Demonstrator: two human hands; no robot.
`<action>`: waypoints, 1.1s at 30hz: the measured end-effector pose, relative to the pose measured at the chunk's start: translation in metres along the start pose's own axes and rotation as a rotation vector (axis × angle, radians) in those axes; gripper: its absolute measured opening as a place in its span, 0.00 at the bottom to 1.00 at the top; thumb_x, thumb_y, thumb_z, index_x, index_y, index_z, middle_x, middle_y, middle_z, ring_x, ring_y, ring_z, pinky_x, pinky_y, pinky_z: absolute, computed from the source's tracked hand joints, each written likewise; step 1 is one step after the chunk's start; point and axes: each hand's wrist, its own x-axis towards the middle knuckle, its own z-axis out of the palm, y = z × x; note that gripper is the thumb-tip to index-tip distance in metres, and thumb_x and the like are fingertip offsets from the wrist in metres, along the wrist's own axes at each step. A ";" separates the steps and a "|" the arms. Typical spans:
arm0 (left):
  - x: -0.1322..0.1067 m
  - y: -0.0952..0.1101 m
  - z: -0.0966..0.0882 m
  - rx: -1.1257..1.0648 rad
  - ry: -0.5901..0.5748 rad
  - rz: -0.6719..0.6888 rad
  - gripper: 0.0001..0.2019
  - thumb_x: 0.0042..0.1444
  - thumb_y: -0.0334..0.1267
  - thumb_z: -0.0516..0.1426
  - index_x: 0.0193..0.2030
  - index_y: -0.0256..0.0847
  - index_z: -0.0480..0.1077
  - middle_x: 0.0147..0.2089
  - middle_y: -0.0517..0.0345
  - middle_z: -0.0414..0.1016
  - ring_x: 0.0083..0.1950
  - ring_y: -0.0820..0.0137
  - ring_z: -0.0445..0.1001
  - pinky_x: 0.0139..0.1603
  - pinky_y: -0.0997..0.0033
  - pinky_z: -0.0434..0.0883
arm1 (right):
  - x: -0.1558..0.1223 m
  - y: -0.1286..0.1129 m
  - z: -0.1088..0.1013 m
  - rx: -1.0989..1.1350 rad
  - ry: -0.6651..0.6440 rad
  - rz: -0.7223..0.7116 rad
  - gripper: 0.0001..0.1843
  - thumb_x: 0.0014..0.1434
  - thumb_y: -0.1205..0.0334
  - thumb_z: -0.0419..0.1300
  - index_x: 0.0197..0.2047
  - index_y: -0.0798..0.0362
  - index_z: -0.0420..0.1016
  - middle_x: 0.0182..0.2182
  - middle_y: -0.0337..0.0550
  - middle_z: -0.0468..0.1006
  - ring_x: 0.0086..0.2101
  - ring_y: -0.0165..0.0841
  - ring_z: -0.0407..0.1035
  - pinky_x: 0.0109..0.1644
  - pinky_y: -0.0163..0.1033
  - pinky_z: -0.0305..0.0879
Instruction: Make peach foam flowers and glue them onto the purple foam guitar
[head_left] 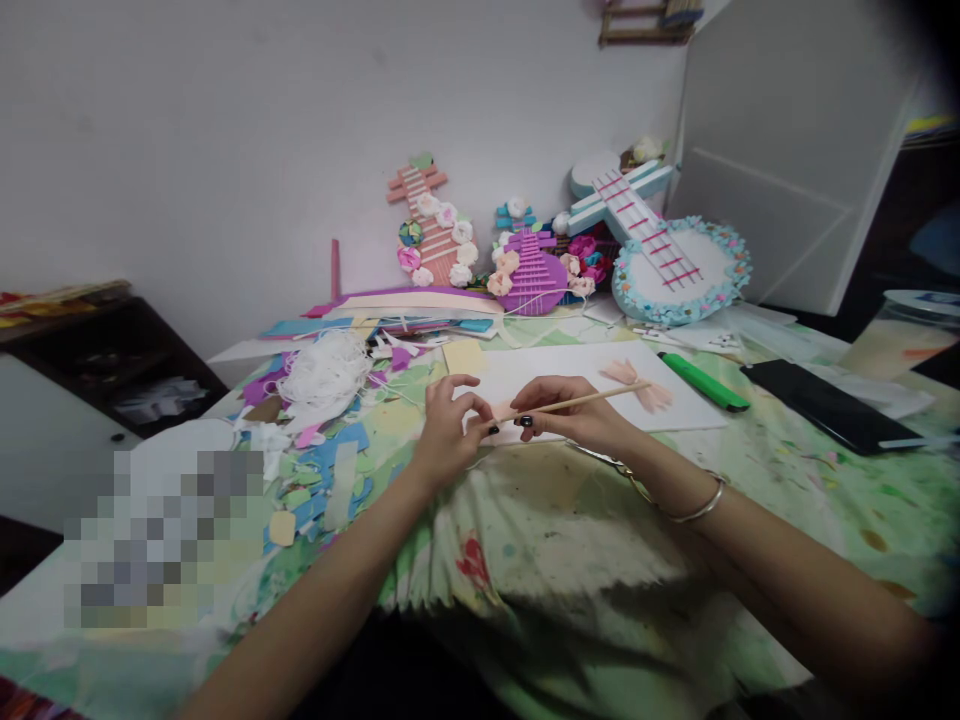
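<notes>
My right hand (566, 412) grips a thin wooden stick (600, 398), which slants up to the right over a white sheet (690, 412). At the stick's left end is a small peach paper piece (504, 411). My left hand (450, 425) pinches this piece between thumb and forefinger, its other fingers curled above. The fingertips of both hands nearly meet, partly hiding the piece. More peach petal-shaped pieces (654, 396) lie on the sheet beyond my right wrist. A pale yellow paper square (465, 356) rests at the sheet's back left corner.
Decorated toy guitars lean on the wall, a purple one (532, 275) and a blue-rimmed one (679, 270) among them. To the right lie a green cutter-like tool (705, 382) and a black phone (829, 405). White string (326, 378) and paper scraps (322, 480) cover the left.
</notes>
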 end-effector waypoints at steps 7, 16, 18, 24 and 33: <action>0.000 -0.001 0.000 -0.006 0.010 0.007 0.03 0.50 0.32 0.59 0.29 0.41 0.69 0.50 0.52 0.66 0.56 0.59 0.61 0.59 0.52 0.57 | 0.000 -0.001 0.000 -0.024 -0.001 0.001 0.14 0.52 0.58 0.63 0.40 0.58 0.73 0.31 0.47 0.79 0.30 0.33 0.75 0.35 0.37 0.70; 0.000 0.000 -0.001 -0.003 -0.002 0.008 0.03 0.50 0.32 0.59 0.28 0.40 0.68 0.51 0.51 0.66 0.57 0.59 0.61 0.59 0.54 0.57 | 0.000 0.001 -0.001 -0.019 -0.003 0.012 0.14 0.52 0.59 0.63 0.40 0.58 0.73 0.30 0.46 0.79 0.30 0.33 0.75 0.35 0.37 0.70; 0.000 -0.001 -0.001 0.002 -0.009 0.010 0.03 0.50 0.32 0.59 0.29 0.40 0.68 0.51 0.51 0.66 0.57 0.59 0.60 0.59 0.54 0.57 | 0.000 0.000 0.000 -0.020 -0.004 0.015 0.14 0.52 0.59 0.63 0.40 0.58 0.73 0.31 0.46 0.79 0.30 0.33 0.75 0.35 0.37 0.70; 0.000 -0.002 0.000 0.000 -0.016 0.015 0.02 0.51 0.32 0.59 0.29 0.40 0.68 0.51 0.51 0.65 0.57 0.59 0.60 0.59 0.54 0.57 | 0.000 -0.002 0.000 -0.019 -0.003 0.021 0.14 0.51 0.58 0.63 0.39 0.58 0.73 0.31 0.46 0.79 0.30 0.33 0.75 0.35 0.37 0.70; 0.000 -0.001 -0.001 -0.013 -0.014 0.011 0.03 0.51 0.32 0.58 0.29 0.40 0.67 0.51 0.51 0.65 0.56 0.59 0.61 0.59 0.53 0.57 | 0.000 0.000 0.000 -0.016 -0.016 0.029 0.14 0.52 0.57 0.63 0.40 0.58 0.73 0.31 0.46 0.78 0.30 0.33 0.75 0.35 0.37 0.70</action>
